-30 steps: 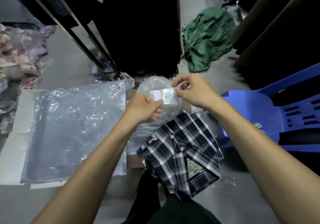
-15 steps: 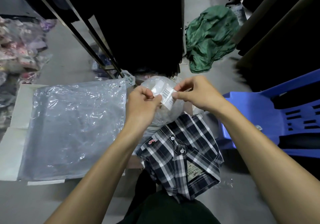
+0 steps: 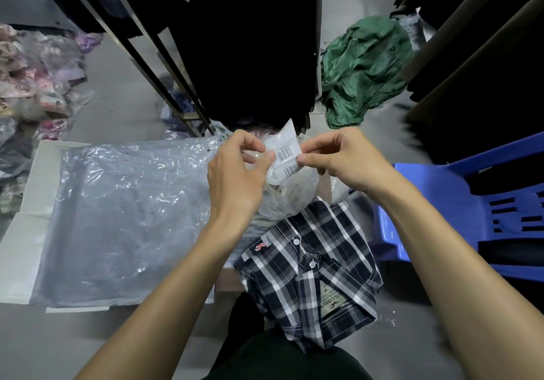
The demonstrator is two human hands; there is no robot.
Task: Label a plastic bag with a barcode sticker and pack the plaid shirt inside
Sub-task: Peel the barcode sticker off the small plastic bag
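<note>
Both hands pinch a white strip of barcode stickers (image 3: 284,156), the left hand (image 3: 235,173) on one edge, the right hand (image 3: 338,158) on the other. The folded dark plaid shirt (image 3: 309,267) lies just below. The big clear plastic bag (image 3: 126,217) lies flat to the left.

Centre of frame: left hand (image 3: 235,179) and right hand (image 3: 344,158) side by side, sticker strip (image 3: 284,156) between their fingertips, above a bag roll (image 3: 291,194). Below the roll: shirt (image 3: 309,270), lower centre-right. Left of the shirt: flat bag (image 3: 123,220) lying on a board (image 3: 26,226), spanning centre-left. Far left edge: packed goods (image 3: 32,85). Upper left to centre: rack legs (image 3: 153,55), hanging clothes (image 3: 253,41) behind them. Upper right: crumpled cloth (image 3: 365,70) on the floor (image 3: 123,105). Right edge: chair (image 3: 471,203), beside the shirt.
</note>
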